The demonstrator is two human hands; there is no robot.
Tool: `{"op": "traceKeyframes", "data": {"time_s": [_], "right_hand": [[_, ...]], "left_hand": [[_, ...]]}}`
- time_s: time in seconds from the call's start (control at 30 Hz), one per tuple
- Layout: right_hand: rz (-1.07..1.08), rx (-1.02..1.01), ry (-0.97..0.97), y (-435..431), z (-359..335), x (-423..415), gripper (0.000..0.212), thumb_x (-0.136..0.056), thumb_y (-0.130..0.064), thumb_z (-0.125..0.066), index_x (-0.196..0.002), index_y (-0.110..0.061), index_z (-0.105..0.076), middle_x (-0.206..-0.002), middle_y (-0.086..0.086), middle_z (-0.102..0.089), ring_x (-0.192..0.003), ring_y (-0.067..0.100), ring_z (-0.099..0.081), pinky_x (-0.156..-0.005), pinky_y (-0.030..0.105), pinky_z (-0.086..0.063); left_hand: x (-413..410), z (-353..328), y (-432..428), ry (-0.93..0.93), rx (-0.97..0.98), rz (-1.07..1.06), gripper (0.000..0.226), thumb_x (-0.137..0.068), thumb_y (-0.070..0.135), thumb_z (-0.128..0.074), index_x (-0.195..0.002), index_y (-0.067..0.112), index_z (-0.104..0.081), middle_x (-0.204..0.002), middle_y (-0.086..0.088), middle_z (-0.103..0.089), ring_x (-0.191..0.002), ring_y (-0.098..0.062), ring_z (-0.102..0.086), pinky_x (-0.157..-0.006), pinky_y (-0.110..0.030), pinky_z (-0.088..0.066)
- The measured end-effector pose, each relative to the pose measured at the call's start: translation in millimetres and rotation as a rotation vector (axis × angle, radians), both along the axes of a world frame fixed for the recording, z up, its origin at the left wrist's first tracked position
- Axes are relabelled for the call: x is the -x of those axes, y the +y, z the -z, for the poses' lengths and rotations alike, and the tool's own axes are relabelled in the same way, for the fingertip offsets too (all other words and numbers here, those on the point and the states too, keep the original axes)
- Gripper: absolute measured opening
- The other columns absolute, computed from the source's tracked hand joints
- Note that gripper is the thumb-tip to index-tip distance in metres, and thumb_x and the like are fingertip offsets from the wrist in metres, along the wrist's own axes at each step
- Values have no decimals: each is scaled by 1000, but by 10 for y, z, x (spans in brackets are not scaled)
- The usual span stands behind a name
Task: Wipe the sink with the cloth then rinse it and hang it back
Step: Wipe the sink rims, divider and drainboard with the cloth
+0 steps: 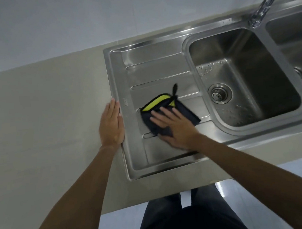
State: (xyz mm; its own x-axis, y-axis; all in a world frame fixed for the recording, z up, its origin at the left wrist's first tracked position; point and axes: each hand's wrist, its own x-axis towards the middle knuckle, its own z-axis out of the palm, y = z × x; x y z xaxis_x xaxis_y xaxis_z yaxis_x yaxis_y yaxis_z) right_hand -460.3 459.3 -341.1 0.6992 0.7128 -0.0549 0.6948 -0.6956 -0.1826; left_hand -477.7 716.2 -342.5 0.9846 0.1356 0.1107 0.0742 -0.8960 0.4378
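1. Standing close against the near edge of the counter [49,120], in dark trousers [188,218], above a glossy pale floor [291,167].
2. Reaching forward over that counter with both forearms bare.
3. Resting the left hand [111,124] palm down on the counter, fingers straight and held together, released and grasping nothing. Lying along the left rim of the steel sink [120,151] and touching it on the thumb side.
4. Pressing the right hand [174,127] palm down on the cloth [187,112], fingers straight and spread, neither curled round it nor pinching it. Slightly blurred at the outline.
5. Found the cloth lying on the ribbed drainboard [153,75], left of the basin and clear of it. Dark on the outer face, folded back at the far edge to show a yellow-green lining [156,101]. Fitted with a dark hanging loop [175,89], pointing away from the person.
6. Noted, just right of the drainboard, a deep basin [250,73] with a round strainer [219,93] in its floor and droplets [207,68] on its left wall.
7. Noted part of a second basin [292,31] at the right edge.
8. Noted a chrome tap [264,6] on the back ledge between the two basins, rising out of view.
9. Closed off behind by a plain pale wall [70,22].
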Motion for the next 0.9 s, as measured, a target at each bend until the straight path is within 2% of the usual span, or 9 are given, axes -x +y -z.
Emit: {"op": "traceKeyframes", "data": {"time_s": [0.1,0.17,0.3,0.43,0.5,0.6,0.67,0.77,0.9], "right_hand": [[172,49,-20,-327,7,9,62,-93,-52,-29,-148,-24,-25,-157,-5,-21,-145,21,-16,-115,44,-13],[184,54,-36,-439,14,184,65,-92,-54,-28,-148,-23,-25,-157,-2,-21,-145,24,-15,-113,48,-16],[-80,17,-14,-217,-50,486,71,-86,-58,-42,-148,-29,-24,-157,-5,-21,-143,27,-20,-115,47,-21],[-225,-11,-14,349,29,307,69,-88,-56,-38,-149,-29,-21,-157,-5,-19,-144,26,-18,-115,46,-14],[-125,-4,-38,486,82,19,70,-86,-55,-40,-148,-30,-22,-157,-6,-20,-145,25,-15,-115,50,-9],[126,31,-87,452,79,-425,67,-85,-55,-45,-145,-31,-32,-154,-7,-27,-144,26,-21,-112,57,-6],[284,49,-79,339,36,-560,65,-86,-57,-37,-146,-30,-32,-155,-7,-26,-144,28,-18,-111,56,0],[408,58,-61,143,44,-426,68,-88,-58,-20,-149,-28,-22,-158,-6,-17,-146,28,-9,-112,56,2],[231,88,-79,56,52,20,71,-86,-60,-29,-149,-28,-21,-158,-4,-16,-145,30,-10,-111,62,-12]], "left_hand": [[9,21,0,1,8,-3,47,-101,19,-28,-146,11,-32,-155,-3,-27,-145,-17,-19,-119,-36,-17],[11,21,3,1,11,-2,48,-100,21,-26,-146,11,-32,-155,-3,-27,-145,-17,-19,-119,-36,-17],[15,11,-11,-2,11,-11,48,-100,22,-26,-146,11,-33,-155,-3,-29,-145,-17,-21,-119,-36,-19],[33,23,6,-2,7,4,49,-101,24,-23,-147,9,-30,-156,-5,-27,-145,-17,-18,-119,-36,-17],[32,41,7,2,-7,-29,52,-100,25,-24,-148,7,-27,-156,-7,-25,-146,-20,-17,-120,-40,-16],[23,34,1,65,-82,-160,58,-96,30,-23,-149,9,-23,-158,-6,-19,-147,-24,-10,-120,-38,-1],[15,23,-10,80,-98,-195,59,-95,32,-22,-149,10,-24,-158,-4,-19,-147,-24,-9,-119,-38,1],[23,27,-11,71,-67,-213,56,-94,30,-23,-146,11,-32,-156,-4,-26,-146,-25,-16,-119,-39,-7],[-64,-64,140,7,-73,-174,52,-92,25,-29,-139,8,-45,-140,-12,-50,-129,-31,-45,-106,-44,-35]]}}
